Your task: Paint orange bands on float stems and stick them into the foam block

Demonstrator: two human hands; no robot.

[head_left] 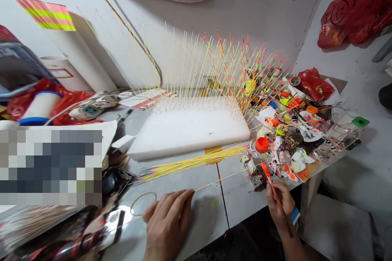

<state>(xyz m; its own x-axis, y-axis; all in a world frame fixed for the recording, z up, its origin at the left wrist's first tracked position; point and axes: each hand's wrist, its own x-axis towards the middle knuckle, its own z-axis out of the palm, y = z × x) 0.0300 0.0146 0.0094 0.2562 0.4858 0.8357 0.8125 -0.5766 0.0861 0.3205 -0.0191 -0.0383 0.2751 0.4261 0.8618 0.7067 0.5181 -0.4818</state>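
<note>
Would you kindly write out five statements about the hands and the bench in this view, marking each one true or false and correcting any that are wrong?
1. The right hand holds a brush with an orange-red tip. True.
2. The left hand holds a second brush. False: it holds a thin stick.
3. Many colored rods are stuck into the white block. True.
4. The clear bottle with the green cap is at the left end of the table. False: the clear bottle is at the right end.
5. A loose bundle of mostly yellow rods lies on the table, on the near side of the block. True.
</note>
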